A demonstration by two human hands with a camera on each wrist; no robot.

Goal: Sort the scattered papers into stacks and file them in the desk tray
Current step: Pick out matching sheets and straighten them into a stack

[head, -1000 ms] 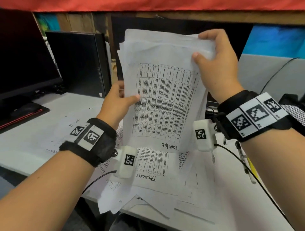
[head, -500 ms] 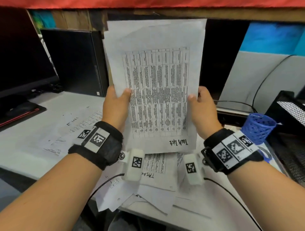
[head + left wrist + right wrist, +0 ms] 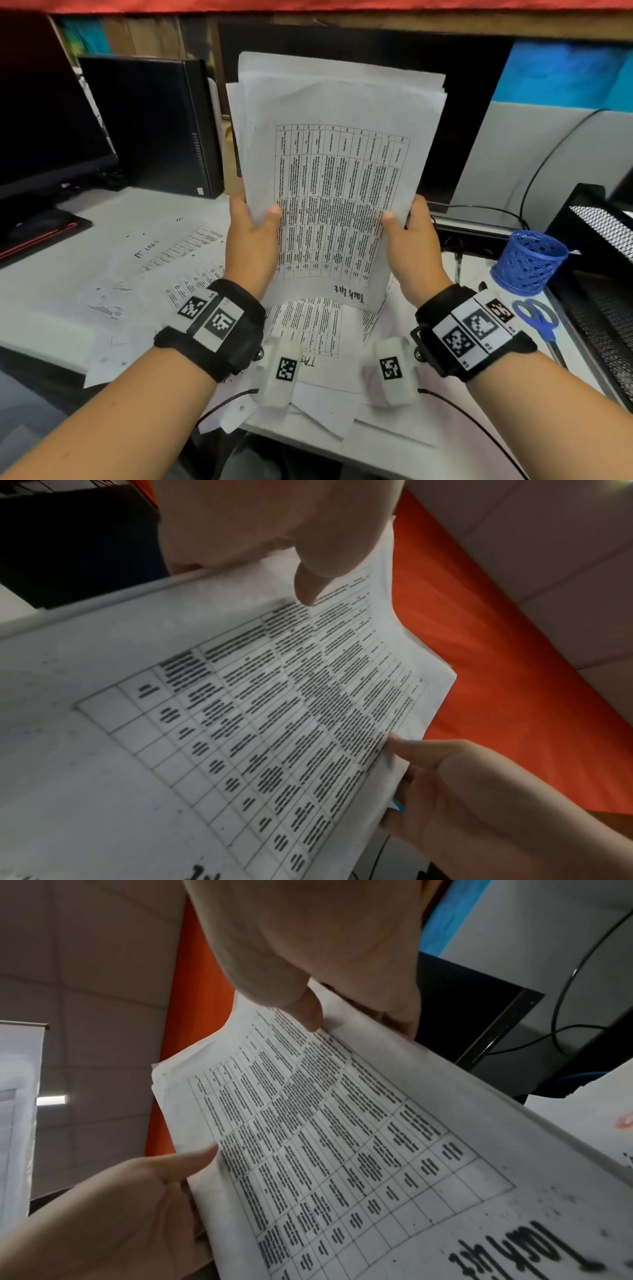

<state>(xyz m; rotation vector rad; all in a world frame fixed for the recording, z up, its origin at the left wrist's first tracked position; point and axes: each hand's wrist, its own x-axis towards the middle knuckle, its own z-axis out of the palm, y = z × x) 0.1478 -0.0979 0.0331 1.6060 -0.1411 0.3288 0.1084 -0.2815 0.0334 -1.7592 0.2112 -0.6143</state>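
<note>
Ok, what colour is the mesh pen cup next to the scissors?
Blue; the pen cup shows best in the head view.

This is an office desk space. A dark monitor (image 3: 44,113) stands at the far left, with a black computer tower (image 3: 150,123) just to its right and a mouse (image 3: 37,222) on a red-edged pad in front of the monitor. The white desk (image 3: 51,274) is strewn with printed sheets (image 3: 178,260) carrying tables and handwritten headings. At the right sit a blue mesh pen cup (image 3: 527,262), blue-handled scissors (image 3: 539,318) near it, and a black mesh desk tray (image 3: 603,240) at the right edge. Grey partition panels (image 3: 507,154) with cables running across them close off the far side, and ceiling tiles with a strip light show in the right wrist view.
</note>
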